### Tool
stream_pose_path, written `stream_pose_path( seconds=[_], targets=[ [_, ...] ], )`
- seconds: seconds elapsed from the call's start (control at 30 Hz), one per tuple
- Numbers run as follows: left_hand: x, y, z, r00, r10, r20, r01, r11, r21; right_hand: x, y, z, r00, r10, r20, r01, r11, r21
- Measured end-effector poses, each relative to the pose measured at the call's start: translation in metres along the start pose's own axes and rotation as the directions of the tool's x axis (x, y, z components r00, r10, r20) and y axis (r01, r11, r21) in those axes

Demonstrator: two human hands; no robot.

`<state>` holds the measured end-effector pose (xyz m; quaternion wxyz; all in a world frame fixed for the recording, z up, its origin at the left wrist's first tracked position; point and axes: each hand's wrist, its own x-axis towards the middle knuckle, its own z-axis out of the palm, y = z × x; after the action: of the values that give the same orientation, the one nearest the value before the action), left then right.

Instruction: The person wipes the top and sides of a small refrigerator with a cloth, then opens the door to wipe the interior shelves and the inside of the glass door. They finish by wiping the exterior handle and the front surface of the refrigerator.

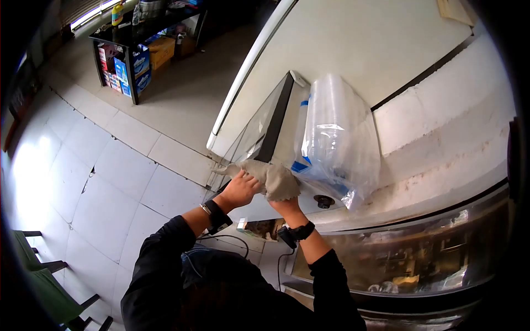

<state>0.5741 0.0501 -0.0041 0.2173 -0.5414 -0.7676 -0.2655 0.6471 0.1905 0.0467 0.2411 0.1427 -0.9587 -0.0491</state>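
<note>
A grey-beige cloth [280, 181] is bunched at the front edge of a white cabinet with a glass panel [259, 129] in a black frame. My left hand [240, 191] grips the cloth on its left side, fingers curled over it. From below, my right hand [285, 206] reaches into the bunched cloth; the fabric covers most of its fingers. A black knob [324, 201] sits on the cabinet front, just right of my right hand. Clear plastic packaging [334, 129] with blue strips lies on the cabinet top, beyond the cloth.
A glass-fronted display case [397, 262] stands at the lower right. Behind the cabinet is a large pale panel [353, 44]. A dark table [124, 36] with boxes [132, 69] beneath stands at the upper left. Green chairs [49, 295] are at the lower left on the tiled floor.
</note>
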Motion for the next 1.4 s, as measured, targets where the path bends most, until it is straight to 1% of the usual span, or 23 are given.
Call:
stream_pose_path(
  seconds=[0.03,0.1,0.17,0.23,0.27,0.3,0.37,0.4,0.5,0.57,0.63,0.67,0.7,0.77,0.8,0.83,0.93,1.03,1.1,1.17,1.23,1.33,1.4],
  targets=[
    [0.000,0.002,0.001,1.000,0.006,0.005,-0.006,1.000,0.000,0.001,-0.003,0.000,0.999,0.048,0.007,-0.048,0.998,0.045],
    [-0.002,0.009,0.004,0.994,-0.073,0.080,0.074,0.997,-0.015,-0.003,-0.005,0.006,0.998,0.057,0.014,-0.057,0.998,0.029],
    [-0.009,0.015,0.007,0.993,-0.069,0.099,0.069,0.998,0.007,-0.007,-0.008,0.008,0.998,0.063,0.013,-0.063,0.998,0.013],
    [-0.015,0.016,0.011,1.000,-0.018,-0.006,0.018,1.000,-0.014,-0.003,-0.013,0.003,0.972,0.192,0.136,-0.210,0.969,0.133],
    [-0.015,0.015,0.014,0.998,-0.021,0.053,0.023,0.999,-0.040,-0.005,-0.009,0.009,0.981,0.182,0.062,-0.190,0.967,0.169],
    [-0.010,0.012,0.008,0.998,-0.015,0.064,0.017,0.999,-0.034,-0.005,-0.005,0.008,0.980,0.189,0.055,-0.196,0.964,0.178],
    [0.002,0.006,-0.008,0.992,0.048,0.114,-0.048,0.999,-0.004,-0.009,0.000,0.004,0.995,0.089,0.044,-0.093,0.990,0.108],
    [0.005,0.003,-0.011,0.996,0.073,0.050,-0.071,0.996,-0.048,-0.011,0.000,0.004,0.993,0.112,0.037,-0.115,0.987,0.116],
    [0.001,0.002,-0.005,0.992,0.071,0.107,-0.064,0.996,-0.064,-0.016,0.000,0.008,0.994,0.101,0.039,-0.106,0.984,0.142],
    [-0.011,0.004,0.009,0.978,0.059,0.201,-0.067,0.997,0.033,-0.030,-0.006,0.015,0.992,0.112,0.054,-0.115,0.991,0.070],
    [-0.015,0.003,0.015,0.948,0.090,0.305,-0.108,0.993,0.041,-0.029,-0.006,0.019,0.971,0.178,0.157,-0.206,0.961,0.186],
    [-0.013,0.002,0.015,0.957,0.104,0.271,-0.120,0.992,0.044,-0.029,-0.005,0.014,0.962,0.167,0.218,-0.196,0.973,0.119],
    [-0.009,0.000,0.011,0.953,0.119,0.280,-0.137,0.989,0.047,-0.027,-0.001,0.014,0.961,0.183,0.207,-0.210,0.970,0.121],
    [-0.005,-0.002,0.004,0.978,0.109,0.176,-0.115,0.993,0.024,-0.029,0.002,0.014,0.994,0.114,0.003,-0.113,0.987,0.112],
    [-0.004,-0.003,0.000,0.962,0.107,0.253,-0.113,0.994,0.010,-0.030,0.006,0.013,0.982,0.173,0.072,-0.187,0.926,0.329],
    [-0.005,-0.004,0.002,0.956,0.120,0.267,-0.127,0.992,0.010,-0.031,0.005,0.014,0.980,0.190,0.064,-0.201,0.921,0.335],
    [-0.015,0.000,0.014,0.978,0.074,0.194,-0.082,0.996,0.029,-0.036,-0.001,0.020,0.940,0.253,0.231,-0.325,0.869,0.373],
    [-0.012,-0.003,0.012,0.969,0.064,0.239,-0.068,0.998,0.007,-0.037,0.005,0.029,0.946,0.242,0.218,-0.300,0.908,0.293],
    [-0.009,-0.005,0.005,0.968,0.051,0.247,-0.053,0.999,0.000,-0.035,0.008,0.033,0.960,0.221,0.170,-0.266,0.911,0.315],
    [-0.007,-0.006,0.002,0.966,0.038,0.255,-0.039,0.999,-0.002,-0.021,0.004,0.016,0.988,0.153,0.030,-0.155,0.962,0.224],
    [-0.006,-0.001,0.002,0.990,0.061,0.129,-0.065,0.998,0.026,-0.019,0.000,0.019,0.982,0.188,0.019,-0.186,0.942,0.280],
    [-0.014,0.007,0.016,0.990,0.015,0.137,-0.018,0.999,0.027,-0.021,-0.004,0.029,0.976,0.213,0.043,-0.217,0.945,0.243],
    [-0.013,0.008,0.016,0.998,-0.001,0.067,0.000,1.000,0.013,-0.018,-0.006,0.029,0.946,0.319,0.062,-0.320,0.883,0.344]
  ],
)
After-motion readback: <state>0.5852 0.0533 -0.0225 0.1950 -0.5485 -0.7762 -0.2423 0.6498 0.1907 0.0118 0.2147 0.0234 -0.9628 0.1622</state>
